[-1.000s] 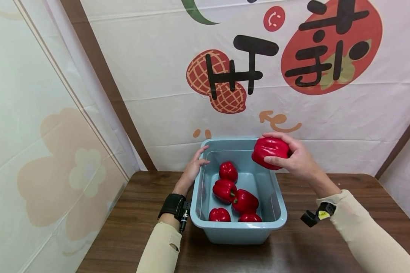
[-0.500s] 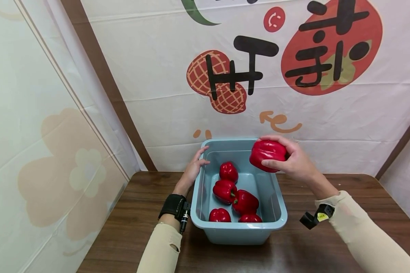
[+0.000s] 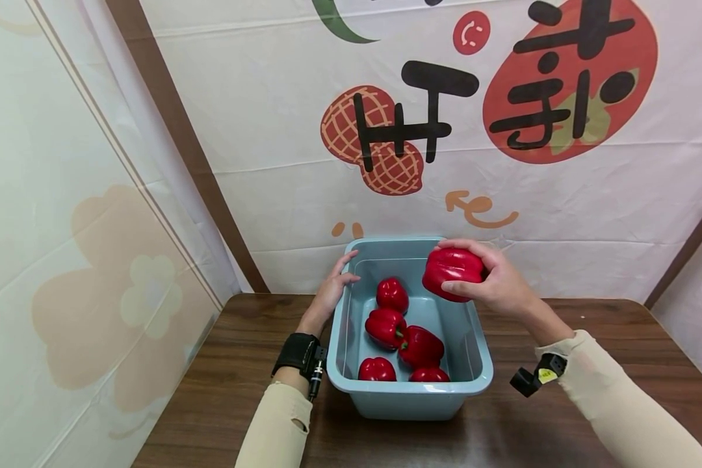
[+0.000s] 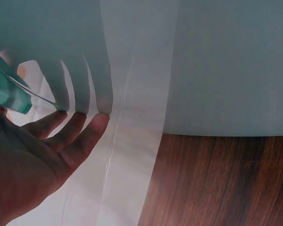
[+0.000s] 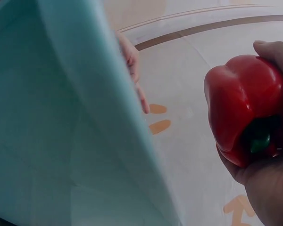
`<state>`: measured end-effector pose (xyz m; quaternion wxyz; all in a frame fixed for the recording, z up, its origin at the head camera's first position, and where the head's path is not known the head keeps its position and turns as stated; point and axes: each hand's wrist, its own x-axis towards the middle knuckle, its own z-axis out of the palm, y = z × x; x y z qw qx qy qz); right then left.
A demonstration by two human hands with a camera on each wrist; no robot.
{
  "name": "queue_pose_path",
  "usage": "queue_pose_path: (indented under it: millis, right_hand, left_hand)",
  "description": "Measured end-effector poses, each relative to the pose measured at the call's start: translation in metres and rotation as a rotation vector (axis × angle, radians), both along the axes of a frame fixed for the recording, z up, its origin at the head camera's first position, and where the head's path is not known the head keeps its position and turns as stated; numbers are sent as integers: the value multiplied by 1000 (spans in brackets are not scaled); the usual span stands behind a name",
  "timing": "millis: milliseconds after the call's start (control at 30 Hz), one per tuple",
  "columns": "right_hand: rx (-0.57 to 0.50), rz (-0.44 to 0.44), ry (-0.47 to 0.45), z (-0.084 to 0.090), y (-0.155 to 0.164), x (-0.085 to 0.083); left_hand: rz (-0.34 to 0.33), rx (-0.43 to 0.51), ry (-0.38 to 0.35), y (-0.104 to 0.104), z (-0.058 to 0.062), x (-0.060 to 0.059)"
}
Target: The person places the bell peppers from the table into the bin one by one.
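Red pepper (image 3: 452, 273) in right hand (image 3: 494, 283) — above tub (image 3: 411, 391)

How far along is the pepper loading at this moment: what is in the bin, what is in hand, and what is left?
Done: five red peppers already lie in the blue bin. In hand: the right hand grips a sixth pepper above the bin's far right corner, not yet released, while the left hand rests on the bin's left rim. Left: lowering this one in; no other loose peppers show on the table.
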<state>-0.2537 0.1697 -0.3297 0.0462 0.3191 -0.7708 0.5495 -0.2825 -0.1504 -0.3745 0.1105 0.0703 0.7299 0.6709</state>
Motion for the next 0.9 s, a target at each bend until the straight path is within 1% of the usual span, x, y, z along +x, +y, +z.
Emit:
queue_pose_path:
  millis: [267,633,733,833,900]
  right_hand:
    - [16,24,-41,-5,-3,0]
    - [19,65,-73,-13,-4,-1]
    - [24,69,-79,-15,-4,-1]
    - [24,71,-92,-18,-5,-1]
    - [21,75,-100,-20,-5,-1]
  left_hand:
    - [2,-1,2,0,-2,-1]
    - [-1,-10,4,0,0,0]
    - [4,-10,6,-1,-7,-6]
    - [19,-13,24,-3,-20,-15]
    - [32,-23,38,-3,-26,-18]
